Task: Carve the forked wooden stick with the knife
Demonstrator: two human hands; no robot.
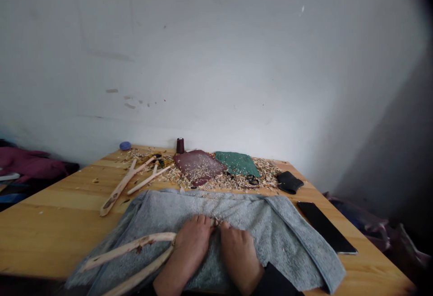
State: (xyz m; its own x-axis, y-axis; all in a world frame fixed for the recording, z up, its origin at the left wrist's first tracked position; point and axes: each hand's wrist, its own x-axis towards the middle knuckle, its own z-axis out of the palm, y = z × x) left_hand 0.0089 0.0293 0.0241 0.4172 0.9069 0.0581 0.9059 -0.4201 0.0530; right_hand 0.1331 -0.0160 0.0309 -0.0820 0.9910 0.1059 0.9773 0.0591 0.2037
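Note:
My left hand is closed round a peeled, forked wooden branch. Its two prongs point back to the left, and the end of its stem shows just past my fingers. Close by on the right, my right hand is a fist at that stem end. Whatever it grips is hidden under the fingers. Both hands are low over a grey cloth spread on the table's front, with small wood shavings scattered between and beyond them.
A wooden table carries two peeled forked sticks, a maroon sheet, a green sheet, piled shavings, a dark thread spool, a blue round item, a black folded piece and a black phone-like slab. A wall stands behind.

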